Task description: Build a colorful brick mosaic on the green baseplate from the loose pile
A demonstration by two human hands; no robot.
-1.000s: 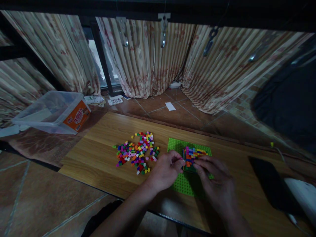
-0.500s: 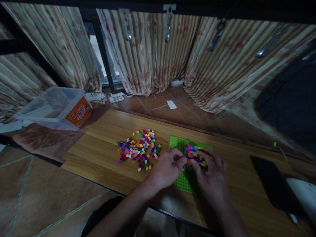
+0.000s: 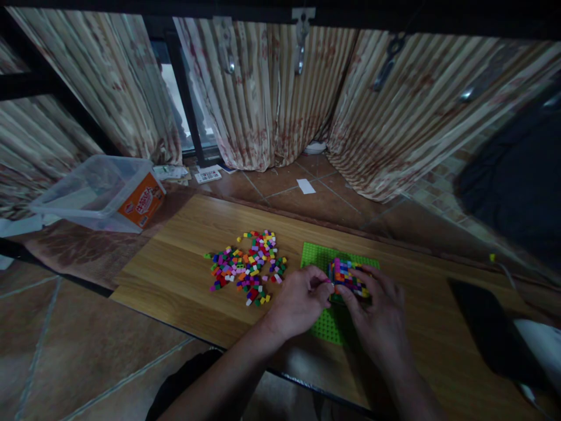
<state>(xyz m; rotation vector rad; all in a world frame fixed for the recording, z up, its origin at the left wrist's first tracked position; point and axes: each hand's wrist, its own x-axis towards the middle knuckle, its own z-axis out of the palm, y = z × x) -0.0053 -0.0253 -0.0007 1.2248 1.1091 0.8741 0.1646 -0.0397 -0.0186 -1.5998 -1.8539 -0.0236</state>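
Note:
A block of multicoloured toy bricks stands on the green studded baseplate. My right hand closes around its near and right sides, thumb in front and fingers over the right part. At its left edge, my left hand is closed in a pinch on a small pink brick, mostly hidden by the fingertips. Left of my hands, a loose pile of small bricks in many colours is spread on the wooden table.
A clear plastic tub with an orange label stands beyond the table's left end. On the right lie a black flat device and a white object with a cable. Striped curtains hang behind, and white paper lies on the floor.
Hardly anything differs. The whole view has shifted slightly, and both hands keep their places at the brick block.

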